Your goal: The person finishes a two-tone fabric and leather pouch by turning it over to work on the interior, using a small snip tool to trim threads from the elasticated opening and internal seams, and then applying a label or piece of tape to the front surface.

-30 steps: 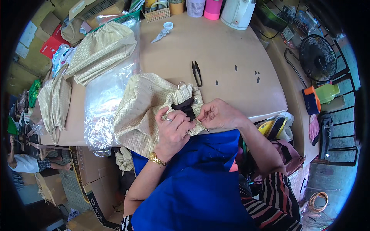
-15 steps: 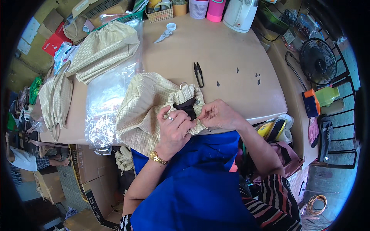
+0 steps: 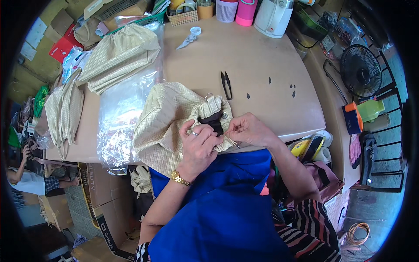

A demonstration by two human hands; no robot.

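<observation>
A cream woven drawstring bag (image 3: 162, 118) lies at the table's near edge, its gathered mouth turned toward me and showing a dark lining (image 3: 212, 120). A metal ring and an eyelet (image 3: 224, 115) sit at its rim. My left hand (image 3: 198, 146), with a ring and a gold watch, is closed on the near side of the rim. Close beside it on the right, my right hand (image 3: 248, 130) pinches at the rim's edge. What its fingertips hold is too small to make out; a thin piece with a dark tip pokes out below them.
Black thread snips (image 3: 226, 85) lie beyond the bag. Clear plastic sleeves (image 3: 124, 118) and two more cream bags, one (image 3: 120, 56) farther back, occupy the left. A white kettle (image 3: 273, 18) and baskets line the back. A fan (image 3: 360, 70) stands right; another person (image 3: 30, 181) sits far left.
My hands and the bag stay nearly in place, with the view shifting slightly. At far left, the other person's arm has come up into sight.
</observation>
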